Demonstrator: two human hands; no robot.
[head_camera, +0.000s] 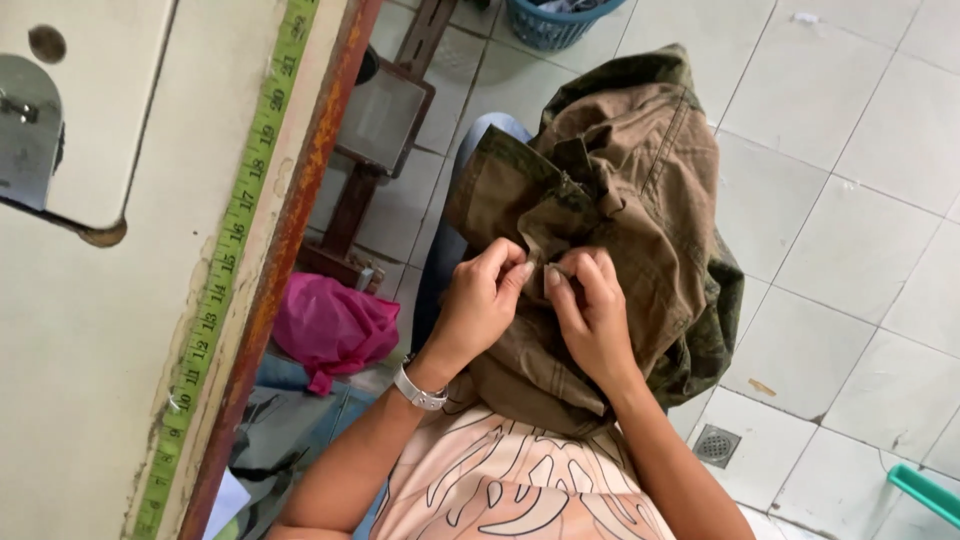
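My left hand (480, 300) pinches a fold of the olive-brown camouflage cloth garment (640, 190) bunched on my lap, thumb and fingers closed on it, and my right hand (590, 305) clamps the same fold just beside it, fingertips nearly touching. I'd say the trick here is a tight pinch close to the seam, working in small tugs so the cloth doesn't tear. A silver wristwatch (420, 390) sits on my left wrist. Left of me runs the cream sewing surface (90, 330) with its yellow-green measuring tape (225, 270); a crumpled pink cloth (335, 325) lies below it.
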